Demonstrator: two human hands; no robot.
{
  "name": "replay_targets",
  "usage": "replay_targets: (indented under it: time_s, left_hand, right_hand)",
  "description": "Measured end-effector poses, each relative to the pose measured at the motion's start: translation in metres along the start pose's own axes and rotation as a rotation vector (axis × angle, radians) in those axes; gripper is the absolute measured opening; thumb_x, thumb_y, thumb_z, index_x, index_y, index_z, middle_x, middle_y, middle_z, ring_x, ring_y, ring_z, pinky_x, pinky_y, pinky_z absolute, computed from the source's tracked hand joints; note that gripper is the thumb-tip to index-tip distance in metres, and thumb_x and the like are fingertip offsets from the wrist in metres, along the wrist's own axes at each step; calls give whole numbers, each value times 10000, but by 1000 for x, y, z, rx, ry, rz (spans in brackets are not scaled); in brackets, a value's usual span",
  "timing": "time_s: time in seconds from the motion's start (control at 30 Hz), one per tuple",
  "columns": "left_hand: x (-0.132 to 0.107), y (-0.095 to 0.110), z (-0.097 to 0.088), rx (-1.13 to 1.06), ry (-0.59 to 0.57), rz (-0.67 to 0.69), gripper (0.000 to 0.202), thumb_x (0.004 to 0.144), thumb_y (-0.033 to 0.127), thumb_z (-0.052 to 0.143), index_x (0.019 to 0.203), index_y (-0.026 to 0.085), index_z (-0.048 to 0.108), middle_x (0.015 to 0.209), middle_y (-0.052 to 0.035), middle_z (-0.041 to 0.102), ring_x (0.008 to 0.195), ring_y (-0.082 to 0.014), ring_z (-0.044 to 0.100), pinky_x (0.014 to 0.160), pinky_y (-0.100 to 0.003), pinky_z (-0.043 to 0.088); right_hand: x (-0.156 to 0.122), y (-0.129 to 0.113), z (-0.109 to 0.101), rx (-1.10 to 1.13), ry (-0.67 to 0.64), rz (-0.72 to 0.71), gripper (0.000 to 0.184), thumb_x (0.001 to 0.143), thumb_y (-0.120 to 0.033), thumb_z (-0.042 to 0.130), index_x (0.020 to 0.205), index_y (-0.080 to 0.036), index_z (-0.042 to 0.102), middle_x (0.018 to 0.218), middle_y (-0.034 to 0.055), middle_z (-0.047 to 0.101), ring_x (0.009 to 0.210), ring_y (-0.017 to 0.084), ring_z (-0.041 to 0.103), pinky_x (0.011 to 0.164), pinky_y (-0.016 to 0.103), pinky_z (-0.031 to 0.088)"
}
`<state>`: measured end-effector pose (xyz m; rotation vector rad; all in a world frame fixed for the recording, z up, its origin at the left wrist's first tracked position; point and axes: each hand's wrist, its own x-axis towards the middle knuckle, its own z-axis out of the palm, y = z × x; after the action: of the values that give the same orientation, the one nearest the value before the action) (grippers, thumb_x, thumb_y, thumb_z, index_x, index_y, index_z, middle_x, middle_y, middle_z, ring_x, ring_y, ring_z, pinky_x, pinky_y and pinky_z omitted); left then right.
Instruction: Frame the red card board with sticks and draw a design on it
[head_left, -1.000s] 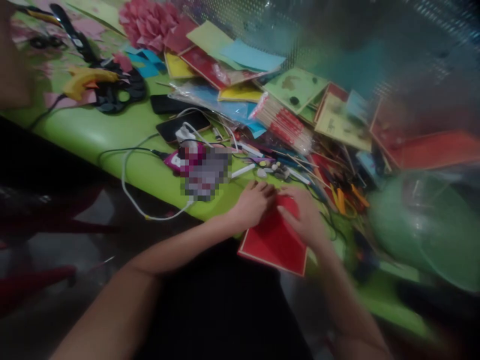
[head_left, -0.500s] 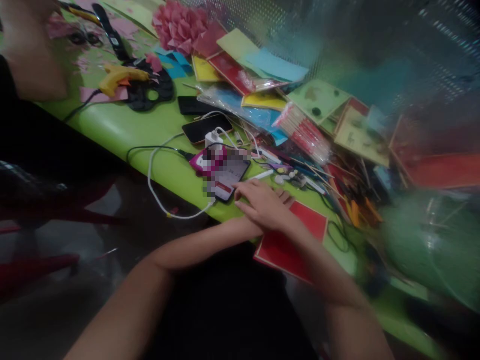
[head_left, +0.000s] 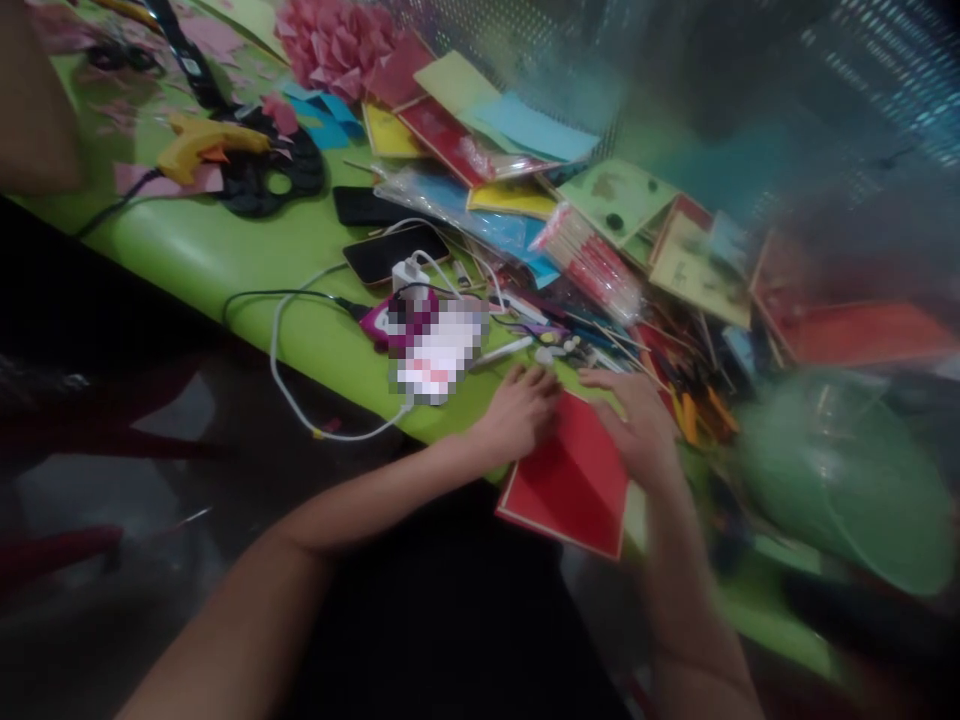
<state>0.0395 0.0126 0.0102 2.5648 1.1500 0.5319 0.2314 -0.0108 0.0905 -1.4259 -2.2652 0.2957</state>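
Observation:
A red card [head_left: 571,478] with a pale border lies at the near edge of the green table. My left hand [head_left: 519,415] rests at its upper left edge, fingers slightly apart and lying down. By the card's right side is my right hand [head_left: 639,425], its fingers stretched out and nothing seen in them. Left of my hands a phone [head_left: 442,350] with a lit, pixelated screen is joined to a white cable [head_left: 360,437]. A white pen-like stick [head_left: 502,352] lies between the phone and the small loose pieces.
Two dark phones [head_left: 394,255] and a magenta power adapter [head_left: 375,322] lie further back. At the left are a yellow glue gun [head_left: 195,148] and another person's arm [head_left: 34,120]. Coloured cards, packed sticks [head_left: 589,262] and a green balloon-like object [head_left: 847,480] crowd the right.
My right hand has moved from the phone rightward to the red card's right side, uncrossing from my left hand. The phone's screen has brightened.

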Motion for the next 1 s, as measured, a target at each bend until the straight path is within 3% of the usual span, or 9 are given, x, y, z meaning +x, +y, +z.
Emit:
replay_targets:
  time_s: [0.13, 0.27, 0.67, 0.9, 1.0]
  left_hand:
    - [0, 4, -5, -6, 13, -26, 338, 1038, 356, 502, 1232, 146, 682, 1244, -161, 674, 1215, -328, 567, 1042, -504, 397]
    - [0, 5, -6, -3, 35, -48, 348, 1049, 367, 504, 1283, 180, 682, 1270, -143, 696, 1277, -342, 562, 1088, -525, 387]
    - [1, 5, -6, 90, 14, -17, 384, 1046, 342, 521, 1358, 167, 664, 1287, -125, 731, 1267, -349, 600, 1096, -557, 395]
    - [-1, -3, -13, 80, 155, -142, 318, 1051, 325, 499, 1235, 211, 732, 1279, -99, 726, 1224, -332, 608, 1020, -524, 445]
    - [-1, -5, -17, 74, 161, -178, 305, 1045, 318, 508, 1212, 234, 748, 1237, -100, 729, 1200, -335, 611, 985, -526, 461]
  right_hand:
    - [-51, 42, 1, -102, 116, 134, 279, 1048, -339, 532, 1179, -209, 741, 1127, 105, 794, 1061, 275, 695, 985, 455, 495]
    - [-82, 58, 14, -190, 97, 207, 331, 1052, -326, 521, 1263, -187, 733, 1191, 121, 764, 1125, 285, 655, 1011, 461, 477]
    - [-83, 52, 24, -327, -1, 262, 381, 1048, -319, 515, 1367, -208, 691, 1236, 112, 740, 1188, 315, 589, 1018, 483, 436]
    - [-95, 56, 23, -304, 91, 273, 413, 1052, -335, 504, 1403, -191, 666, 1289, 130, 709, 1195, 322, 579, 1031, 487, 453]
    - [-96, 57, 23, -289, 100, 274, 389, 1048, -330, 510, 1362, -195, 697, 1242, 127, 722, 1158, 321, 589, 1009, 483, 465]
